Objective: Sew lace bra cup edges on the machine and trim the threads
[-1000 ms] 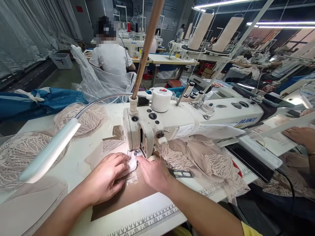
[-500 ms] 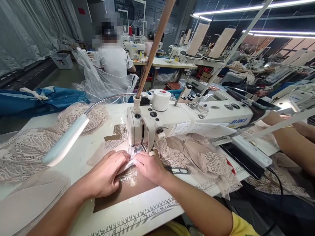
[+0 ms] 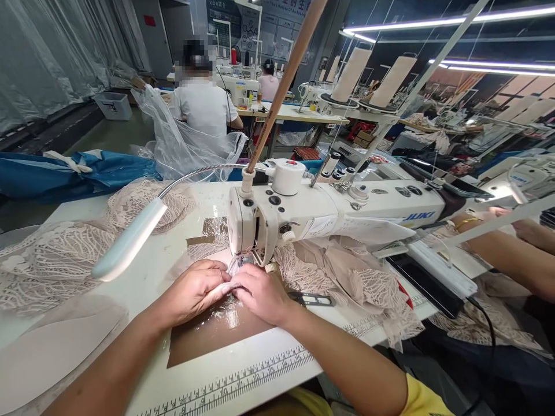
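A white sewing machine (image 3: pixel 299 211) stands on the table, its needle area lit by a lamp. Just in front of the presser foot, my left hand (image 3: pixel 197 292) is closed on the edge of a pale beige fabric piece (image 3: pixel 197 251). My right hand (image 3: pixel 262 293) pinches the same fabric from the right, its fingertips close to the left hand's. The fabric's far part lies left of the needle; the needle itself is too small to make out. Thread snips (image 3: pixel 314 299) lie right of my right hand, beside beige lace pieces (image 3: pixel 333 268).
A gooseneck lamp (image 3: pixel 128 240) reaches over the table's left side. Lace fabric stacks (image 3: pixel 56 263) lie beneath and beyond it. A black phone (image 3: pixel 425 286) rests at the right. A co-worker's arm (image 3: pixel 503 248) is at the far right; another person (image 3: pixel 203 110) sits ahead.
The head view has shifted slightly. My left hand's fingers have drawn closer together on the fabric edge, and my right hand's grip has adjusted a little beside the presser foot.
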The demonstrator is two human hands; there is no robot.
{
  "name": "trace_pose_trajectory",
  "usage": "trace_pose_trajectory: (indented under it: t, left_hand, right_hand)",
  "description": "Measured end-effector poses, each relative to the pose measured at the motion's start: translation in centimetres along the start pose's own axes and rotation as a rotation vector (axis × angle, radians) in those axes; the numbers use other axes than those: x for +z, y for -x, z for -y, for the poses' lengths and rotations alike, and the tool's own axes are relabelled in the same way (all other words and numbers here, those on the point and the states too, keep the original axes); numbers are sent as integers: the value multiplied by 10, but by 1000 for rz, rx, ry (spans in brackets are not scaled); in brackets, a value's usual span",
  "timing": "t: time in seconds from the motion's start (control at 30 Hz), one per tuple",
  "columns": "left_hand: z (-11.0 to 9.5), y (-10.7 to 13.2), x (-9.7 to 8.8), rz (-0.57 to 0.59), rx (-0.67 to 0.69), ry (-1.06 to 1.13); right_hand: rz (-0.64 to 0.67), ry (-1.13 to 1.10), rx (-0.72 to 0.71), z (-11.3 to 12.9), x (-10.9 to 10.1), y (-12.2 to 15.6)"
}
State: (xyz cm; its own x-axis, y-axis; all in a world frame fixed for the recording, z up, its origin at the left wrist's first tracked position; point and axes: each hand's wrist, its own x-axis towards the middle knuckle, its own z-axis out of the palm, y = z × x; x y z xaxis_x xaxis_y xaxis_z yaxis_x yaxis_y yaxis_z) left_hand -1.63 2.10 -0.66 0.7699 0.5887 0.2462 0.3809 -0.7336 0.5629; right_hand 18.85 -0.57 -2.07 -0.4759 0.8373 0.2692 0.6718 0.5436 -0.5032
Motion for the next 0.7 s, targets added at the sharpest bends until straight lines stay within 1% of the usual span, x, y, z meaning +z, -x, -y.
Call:
trace_pose_trajectory:
  t: [0.1, 0.23, 0.37, 0.47, 0.53, 0.6, 0.67, 0.7]
  left_hand:
    - [-1, 1, -2, 25, 41, -29]
    - [-2, 5, -6, 65, -22, -136]
    - [-8, 4, -1, 96, -30, -294]
    - [-13, 1, 6, 104, -33, -371]
    - [-15, 0, 9, 116, -36, -378]
    - [-15, 1, 9, 119, -31, -378]
    - [-15, 1, 9, 114, -19, -373]
    - [-14, 0, 9, 110, -13, -364]
  right_hand:
    - [-1, 19, -84, -1, 2, 1]
    - [-8, 113, -189, -4, 2, 8]
    - [89, 224, -284, -3, -3, 21]
    - [146, 212, -314, -4, -9, 27]
    - [157, 140, -302, -6, -11, 27]
    - [125, 96, -235, -8, -12, 24]
    - [89, 141, -141, -8, -11, 20]
    - [91, 190, -107, -8, -11, 19]
